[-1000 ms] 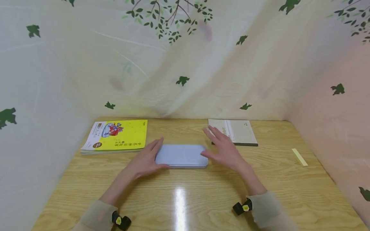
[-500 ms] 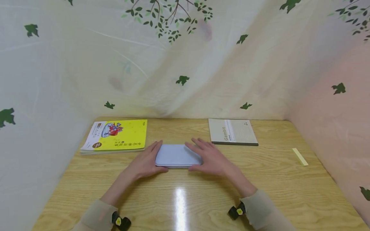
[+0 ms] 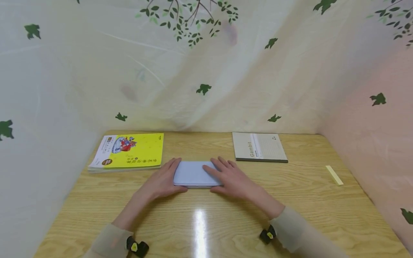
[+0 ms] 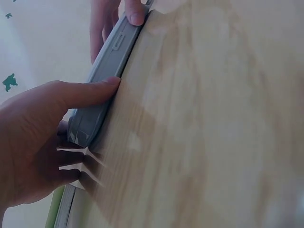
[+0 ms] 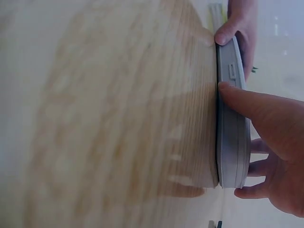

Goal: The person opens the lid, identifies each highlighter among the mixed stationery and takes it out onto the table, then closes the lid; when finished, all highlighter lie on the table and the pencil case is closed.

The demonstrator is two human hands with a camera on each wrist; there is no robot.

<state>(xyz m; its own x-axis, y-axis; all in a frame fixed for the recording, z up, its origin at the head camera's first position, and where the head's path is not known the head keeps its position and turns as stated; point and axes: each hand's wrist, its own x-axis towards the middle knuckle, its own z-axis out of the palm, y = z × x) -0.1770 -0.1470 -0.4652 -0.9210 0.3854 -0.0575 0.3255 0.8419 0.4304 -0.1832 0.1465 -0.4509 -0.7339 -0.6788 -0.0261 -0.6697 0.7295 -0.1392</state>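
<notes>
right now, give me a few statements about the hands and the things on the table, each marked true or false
1. The left hand and right hand both touch the pale blue case. True.
2. The yellow book lies left of the grey notebook. True.
3. The pale blue case stands on end. False: it lies flat on the table.
4. The pale strip is right of the grey notebook. True.
5. The grey notebook rests on the yellow book. False: they lie apart.
</notes>
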